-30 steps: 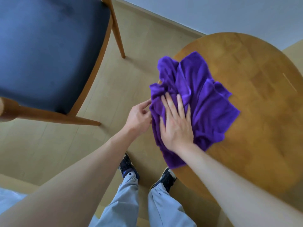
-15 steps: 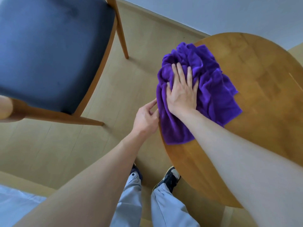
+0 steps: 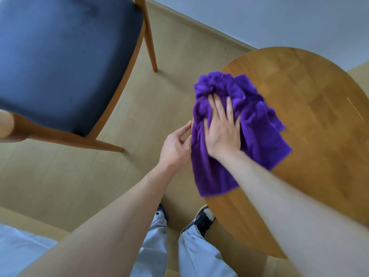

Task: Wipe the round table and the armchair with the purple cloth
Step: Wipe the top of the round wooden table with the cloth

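Pressing flat on the purple cloth (image 3: 249,136), the right hand (image 3: 222,134) lies with its fingers straight and slightly spread, palm down, just right of the frame's centre. The cloth is bunched into folds at its upper end and spreads out toward the lower right; it lies on the left part of the round table (image 3: 311,100), with its left edge hanging over the table's rim. The table is a warm brown wooden top filling the right side of the frame.

The left hand (image 3: 175,146) sits just left of the cloth at the table's edge, fingers loosely bent with the fingertips touching the rim beside the cloth's hanging edge; whether it pinches the cloth itself cannot be told. Both bare forearms reach in from the bottom of the frame.

The armchair (image 3: 63,56) fills the upper left: a dark blue padded seat in a light wooden frame, with one leg slanting toward the top centre and another running along the floor at mid-left. It stands well apart from the table.

Below, at bottom centre, show light grey trousers (image 3: 191,254) and dark shoes (image 3: 201,216) on the pale wooden floor (image 3: 79,186). A pale wall (image 3: 279,21) runs across the upper right.
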The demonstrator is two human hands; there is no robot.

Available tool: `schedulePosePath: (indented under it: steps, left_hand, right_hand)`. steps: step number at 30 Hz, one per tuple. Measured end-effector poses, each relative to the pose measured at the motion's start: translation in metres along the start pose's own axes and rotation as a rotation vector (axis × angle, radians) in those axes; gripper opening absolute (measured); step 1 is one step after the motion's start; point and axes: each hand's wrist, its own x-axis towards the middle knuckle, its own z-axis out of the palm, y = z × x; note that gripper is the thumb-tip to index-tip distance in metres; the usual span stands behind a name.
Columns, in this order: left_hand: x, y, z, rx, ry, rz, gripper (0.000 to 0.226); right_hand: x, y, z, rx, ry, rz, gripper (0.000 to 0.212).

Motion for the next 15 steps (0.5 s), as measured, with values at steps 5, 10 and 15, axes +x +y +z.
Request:
schedulePosePath:
  steps: [5,10,15]
  left_hand:
    - [0.003,0.003,-0.006,-0.030,-0.041,-0.011,0.034]
    - [0.004,-0.005,-0.007,-0.094,-0.059,-0.064,0.034]
    - [0.004,-0.008,-0.005,-0.053,-0.034,-0.047,0.040]
  right_hand:
    - [0.033,-0.006,-0.005,0.062,0.013,0.073,0.065]
    - [-0.063,-0.013,0.007,0.067,0.001,0.024,0.073]
    - [-0.100,-0.005,0.013,-0.001,-0.073,-0.041,0.069]
